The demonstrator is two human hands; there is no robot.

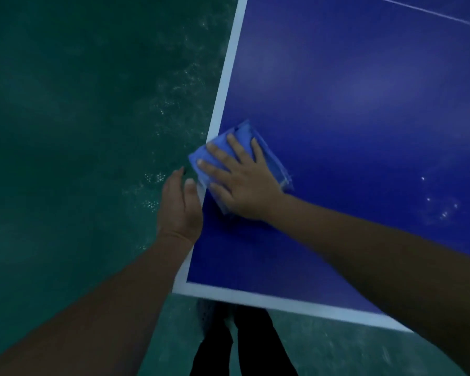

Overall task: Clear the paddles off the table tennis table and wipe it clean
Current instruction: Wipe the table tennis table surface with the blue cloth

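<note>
Cloth [223, 147], folded and blue, lies flat under my right hand [244, 183] at the side edge of the table [364, 104], one corner overhanging the white border beyond my fingertips. That hand is spread open, fingers straight, pressing the cloth down and gripping nothing. My left hand [179, 207] sits just beside it, off the table edge, fingers straight and relaxed, thumb against the border, holding nothing. No paddles appear anywhere near either hand, so I judge the clearing done and the wiping in progress. White specks [442, 210] remain on the surface well to the right of my right forearm. To wipe well, I would keep the palm flat for even pressure, overlap my strokes, and sweep debris off the edge towards the cupped left hand.
</note>
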